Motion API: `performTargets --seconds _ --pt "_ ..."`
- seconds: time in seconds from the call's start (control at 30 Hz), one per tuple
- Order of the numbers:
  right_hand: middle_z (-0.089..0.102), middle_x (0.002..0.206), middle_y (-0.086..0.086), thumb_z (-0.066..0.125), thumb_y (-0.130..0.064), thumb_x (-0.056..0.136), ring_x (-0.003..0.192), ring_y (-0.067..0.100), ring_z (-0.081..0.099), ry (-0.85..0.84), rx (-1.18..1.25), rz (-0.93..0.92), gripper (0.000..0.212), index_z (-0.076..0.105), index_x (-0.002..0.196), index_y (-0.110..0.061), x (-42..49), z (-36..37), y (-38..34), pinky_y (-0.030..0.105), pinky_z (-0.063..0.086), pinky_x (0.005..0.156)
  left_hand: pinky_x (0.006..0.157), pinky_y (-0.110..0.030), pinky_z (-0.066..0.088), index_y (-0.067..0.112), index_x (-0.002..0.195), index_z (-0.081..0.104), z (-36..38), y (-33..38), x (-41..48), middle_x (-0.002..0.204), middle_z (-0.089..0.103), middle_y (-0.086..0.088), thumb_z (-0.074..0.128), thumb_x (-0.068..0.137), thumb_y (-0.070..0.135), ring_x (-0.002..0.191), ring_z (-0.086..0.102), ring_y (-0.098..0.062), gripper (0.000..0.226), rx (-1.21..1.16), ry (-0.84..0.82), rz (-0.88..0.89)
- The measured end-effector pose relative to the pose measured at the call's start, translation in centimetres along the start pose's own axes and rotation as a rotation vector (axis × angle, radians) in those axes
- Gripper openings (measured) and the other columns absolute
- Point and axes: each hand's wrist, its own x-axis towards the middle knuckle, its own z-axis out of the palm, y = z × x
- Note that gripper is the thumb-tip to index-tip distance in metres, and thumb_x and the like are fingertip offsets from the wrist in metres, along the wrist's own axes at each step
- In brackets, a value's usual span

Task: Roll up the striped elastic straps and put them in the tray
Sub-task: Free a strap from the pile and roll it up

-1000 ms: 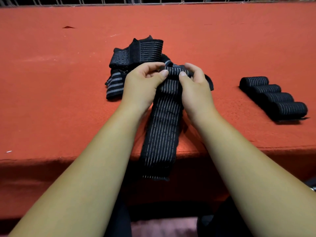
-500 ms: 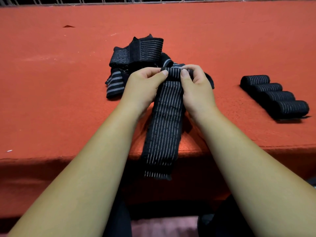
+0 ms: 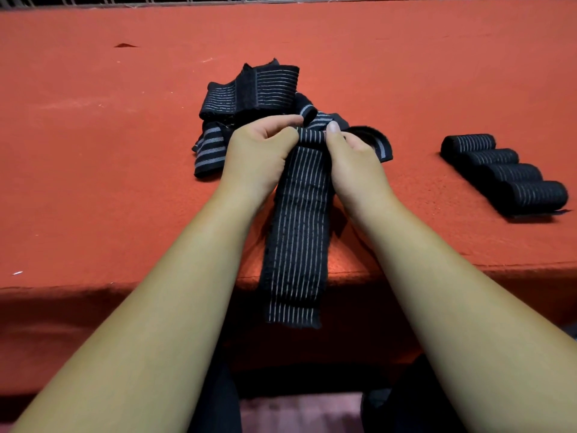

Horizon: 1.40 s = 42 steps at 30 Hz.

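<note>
Four rolled straps lie at 3 o'clock on the surface. The left hand and right hand pinch, with curled fingers, the barely started roll of a fifth strap at centre. A loose pile waits at 12 o'clock. No tray is visible.

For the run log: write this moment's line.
rolling; left hand and right hand pinch striped strap roll; tail hangs over table edge; four finished rolls right; unrolled pile behind
</note>
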Motion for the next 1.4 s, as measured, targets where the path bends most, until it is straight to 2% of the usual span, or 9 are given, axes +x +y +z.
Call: performTargets --seconds 0.2,0.4,0.57,0.67,0.8,0.93,1.1,1.23,1.4 --pt "0.075 0.125 -0.009 0.046 -0.053 0.1 0.119 0.013 0.069 0.035 0.008 0.002 0.051 0.069 0.135 -0.024 -0.1 0.1 -0.1 0.049 0.052 0.111 0.098 -0.05 0.062 0.024 0.092 0.087 0.0 -0.6 0.3 0.097 0.083 -0.002 0.071 0.084 0.02 0.098 0.079 -0.024 0.018 -0.041 -0.028 -0.053" --pt "0.042 0.17 -0.003 0.044 -0.03 0.115 0.155 0.012 0.039 0.017 -0.051 -0.035 0.057 0.031 0.169 -0.019 -0.6 -0.1 -0.6 0.035 0.029 0.129 0.102 -0.063 0.059 0.014 0.097 0.086 -0.3 -1.2 -0.1 0.101 0.083 -0.013 0.08 0.089 0.04 0.104 0.079 -0.038 0.028 -0.046 -0.103 -0.146" --pt "0.065 0.113 -0.025 0.047 -0.036 0.112 0.107 -0.007 0.062 0.006 0.007 0.016 0.034 0.06 0.142 -0.026 -0.6 -0.1 -0.7 0.027 0.048 0.104 0.102 -0.058 0.06 0.014 0.102 0.084 -0.3 -0.8 -0.1 0.106 0.083 -0.012 0.076 0.099 0.017 0.102 0.079 -0.031 0.01 -0.119 -0.088 -0.116" --pt "0.074 0.121 -0.01 0.043 -0.051 0.11 0.115 0.01 0.068 0.008 -0.018 0.026 0.042 0.069 0.131 -0.025 -0.7 0.0 -0.8 0.043 0.051 0.11 0.104 -0.055 0.06 0.02 0.107 0.084 -0.3 -0.9 0.0 0.111 0.081 -0.011 0.075 0.094 0.008 0.106 0.078 -0.031 0.019 -0.149 -0.088 -0.064" --pt "0.076 0.119 -0.007 0.037 -0.061 0.109 0.113 0.013 0.07 0.007 -0.02 0.077 0.054 0.072 0.126 -0.024 -0.8 -0.2 -0.8 0.043 0.053 0.107 0.105 -0.052 0.06 0.013 0.119 0.081 -0.1 -1.1 -0.1 0.123 0.076 -0.023 0.071 0.094 -0.006 0.12 0.072 -0.043 0.033 -0.181 -0.127 -0.037" --pt "0.077 0.112 -0.006 0.041 -0.053 0.11 0.107 0.014 0.072 0.036 0.019 0.098 0.044 0.073 0.116 -0.023 -1.0 -0.3 -1.0 0.046 0.055 0.104 0.108 -0.049 0.059 0.012 0.126 0.079 -0.1 -1.3 0.0 0.121 0.08 -0.014 0.072 0.094 -0.006 0.12 0.074 -0.036 0.037 -0.205 -0.139 -0.09" --pt "0.077 0.123 -0.001 0.05 -0.049 0.089 0.118 0.021 0.071 0.075 0.15 0.088 0.052 0.073 0.126 -0.022 -0.7 -0.1 -0.6 0.053 0.053 0.11 0.116 -0.05 0.052 0.009 0.129 0.078 -0.1 -1.8 0.2 0.126 0.079 -0.009 0.078 0.089 0.019 0.124 0.073 -0.027 0.041 -0.138 -0.156 -0.088" --pt "0.073 0.13 -0.008 0.052 -0.025 0.104 0.119 0.006 0.067 0.073 0.178 0.072 0.044 0.064 0.144 -0.013 -0.9 -0.3 -1.4 0.039 0.05 0.114 0.115 -0.053 0.051 0.017 0.122 0.082 -0.1 -1.7 0.0 0.121 0.081 -0.001 0.074 0.094 0.038 0.123 0.074 -0.022 0.036 -0.012 -0.155 -0.027" --pt "0.067 0.146 0.005 0.055 -0.042 0.084 0.127 0.021 0.068 0.016 0.237 0.026 0.069 0.062 0.145 -0.011 0.6 -0.2 1.0 0.053 0.051 0.112 0.111 -0.055 0.053 0.022 0.115 0.083 0.2 -1.4 -0.5 0.114 0.083 0.001 0.06 0.101 0.044 0.117 0.075 -0.024 0.035 0.094 -0.167 -0.007"
